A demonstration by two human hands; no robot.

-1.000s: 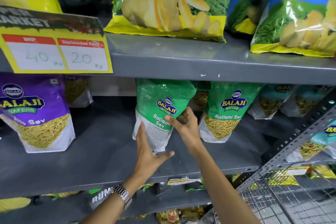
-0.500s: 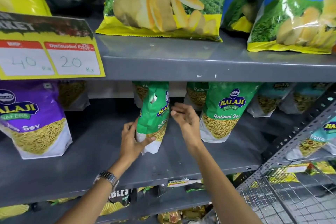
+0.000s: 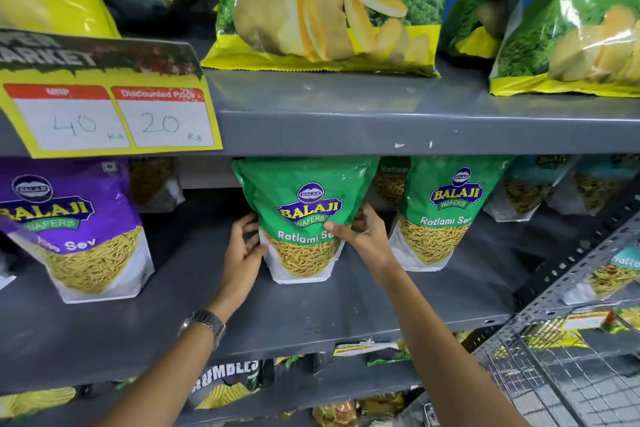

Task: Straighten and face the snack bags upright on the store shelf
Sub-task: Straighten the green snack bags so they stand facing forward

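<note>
A green Balaji Ratlami Sev bag [image 3: 304, 204] stands upright on the grey middle shelf [image 3: 311, 308], its front label facing me. My left hand [image 3: 242, 250] grips its left edge and my right hand [image 3: 363, 236] grips its right edge, thumb across the front. Right beside it stands a second green Ratlami Sev bag [image 3: 446, 211], also front-facing. A purple Balaji Sev bag [image 3: 76, 229] stands at the left of the same shelf, leaning slightly. More bags sit behind these, partly hidden.
Large chip bags [image 3: 325, 7] line the upper shelf, and a yellow price card [image 3: 107, 104] hangs from its edge. Teal bags [image 3: 540, 187] stand at the far right. A perforated metal rack and wire basket [image 3: 568, 371] are at the lower right. Dark snack bags fill the shelf below.
The green bag turned from edge-on, after showing its back, to front-facing. My left hand moved from its lower front to its left edge; my right hand closed on its right edge.
</note>
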